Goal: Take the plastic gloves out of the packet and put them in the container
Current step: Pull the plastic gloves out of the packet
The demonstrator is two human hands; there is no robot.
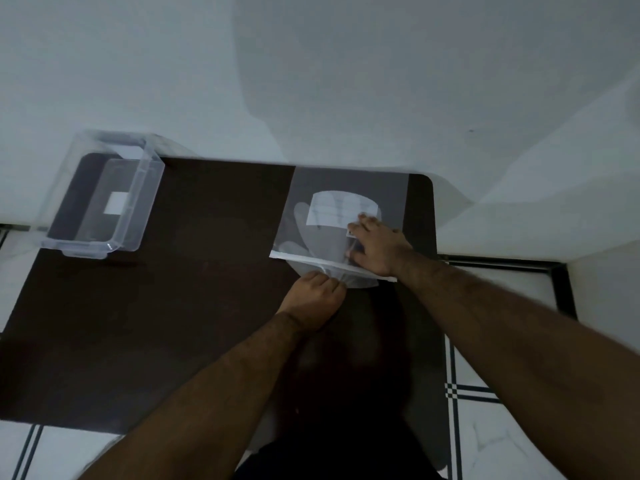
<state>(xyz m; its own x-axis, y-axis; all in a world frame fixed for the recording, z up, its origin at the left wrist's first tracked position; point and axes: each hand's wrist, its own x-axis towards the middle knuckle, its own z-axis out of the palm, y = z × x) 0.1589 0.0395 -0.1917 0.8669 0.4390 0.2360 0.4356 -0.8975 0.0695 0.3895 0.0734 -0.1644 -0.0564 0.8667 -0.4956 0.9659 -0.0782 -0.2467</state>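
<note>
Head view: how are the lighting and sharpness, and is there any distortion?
Head view: dim, bluish light; a broad soft shadow on the wall; wide-angle bending at the table edges; slightly soft throughout; the clear container, packet and gloves show weak contrast; both hands stay readable.

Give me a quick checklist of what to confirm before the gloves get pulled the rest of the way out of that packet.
1. Packet pinned down: ok, the right hand lies flat on it.
2. Grip on the gloves: ok, the left hand is pinching the bunched plastic at the packet's near opening.
3. Gloves free of the packet: not ok, most of them remain inside.
4. Container ready: ok, open-topped at the table's far left corner, nothing visible in it except a white label.
5. Path to the container: ok, bare tabletop between.
6. Number of gloves gripped: cannot tell.
</note>
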